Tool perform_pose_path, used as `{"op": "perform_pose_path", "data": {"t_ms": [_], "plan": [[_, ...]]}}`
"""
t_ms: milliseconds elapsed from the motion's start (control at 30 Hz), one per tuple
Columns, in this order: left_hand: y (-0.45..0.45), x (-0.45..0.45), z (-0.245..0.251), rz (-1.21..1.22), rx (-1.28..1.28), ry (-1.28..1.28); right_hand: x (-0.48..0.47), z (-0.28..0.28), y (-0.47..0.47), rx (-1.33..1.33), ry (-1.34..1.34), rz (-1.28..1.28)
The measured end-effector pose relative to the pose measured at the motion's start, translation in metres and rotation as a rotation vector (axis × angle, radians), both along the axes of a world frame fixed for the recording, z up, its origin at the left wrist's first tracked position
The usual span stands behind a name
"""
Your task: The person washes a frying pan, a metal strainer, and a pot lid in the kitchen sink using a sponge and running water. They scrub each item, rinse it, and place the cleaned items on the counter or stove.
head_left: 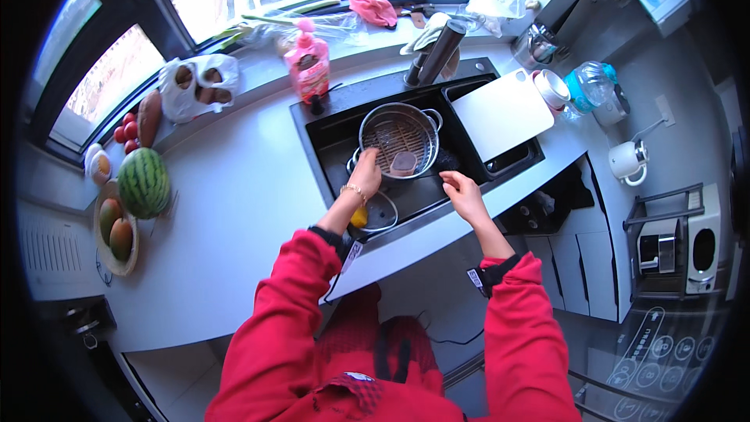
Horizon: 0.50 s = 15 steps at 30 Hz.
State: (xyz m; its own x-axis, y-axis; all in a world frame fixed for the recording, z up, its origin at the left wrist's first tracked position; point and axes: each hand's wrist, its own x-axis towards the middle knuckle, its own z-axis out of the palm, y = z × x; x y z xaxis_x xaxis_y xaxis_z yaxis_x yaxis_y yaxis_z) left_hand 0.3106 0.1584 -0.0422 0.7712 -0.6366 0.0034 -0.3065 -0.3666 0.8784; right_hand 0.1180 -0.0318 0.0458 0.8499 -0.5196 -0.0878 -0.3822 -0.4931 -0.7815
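A stainless-steel pot (434, 146) with loop handles stands in the left basin of the black double sink (328, 146). A ridged, rack-like surface (392, 143) shows inside it, with a small translucent-looking block or box (404, 163) near the front wall. My left hand (365, 176) is at the pot's left rim, fingertips over the edge; whether it grips the rim is unclear. Under that wrist lie a glass lid (384, 214) and a yellow object (359, 217). My right hand (463, 194) hovers over the sink's front edge, fingers apart, holding nothing. A dark scrubber-like thing (448, 159) sits right of the pot.
A white cutting board (503, 114) lies across the right basin. Behind the sink rise a dark faucet (442, 53) and a pink pump bottle (308, 67). A watermelon (144, 183) and a basket (133, 246) of mangoes are far left. A plastic bottle (586, 88) stands right.
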Motion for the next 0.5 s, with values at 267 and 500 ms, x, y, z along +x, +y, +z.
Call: {"op": "perform_pose_path", "data": {"t_ms": [267, 500], "plan": [[-0.120, 0.088, -0.072, -0.036, 0.560, -0.179, 0.155, -0.114, -0.001, -0.299, 0.580, 0.288], [-0.145, 0.099, -0.090, -0.014, 0.823, -0.491, 0.163, -0.192, -0.044, -0.192, 0.268, 0.158]]}}
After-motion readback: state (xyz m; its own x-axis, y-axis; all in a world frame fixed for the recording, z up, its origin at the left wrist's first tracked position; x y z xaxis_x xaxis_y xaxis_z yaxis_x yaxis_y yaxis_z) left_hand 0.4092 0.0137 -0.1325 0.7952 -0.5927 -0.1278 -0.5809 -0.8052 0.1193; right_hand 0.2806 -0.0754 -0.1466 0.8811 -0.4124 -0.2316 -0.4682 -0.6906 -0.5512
